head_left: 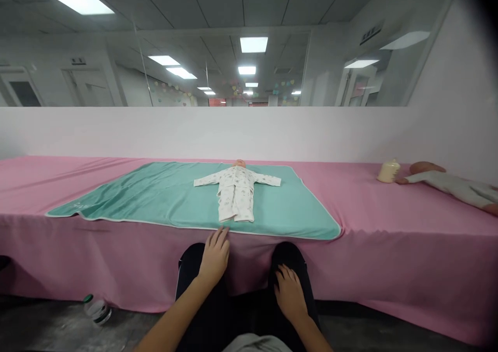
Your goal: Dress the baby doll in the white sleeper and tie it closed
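A baby doll in a white printed outfit (236,188) lies on its back on a green blanket (175,196) with a pale edge. Its sleeves stretch out to both sides, and its head (239,162) points to the wall. My left hand (215,256) is over my left knee, fingers extended towards the blanket's near edge just below the doll's trouser legs; it holds nothing. On my right knee rests my right hand (290,292), its fingers laid on the dark trousers with nothing in them.
A pink cloth (373,206) covers the long table. At the right stand a cream-coloured bottle (388,171) and a second doll (455,183) in pale clothes, lying down. A clear bottle with a green cap (97,310) lies on the floor at left. Behind the table rises a white wall (194,131) with windows above.
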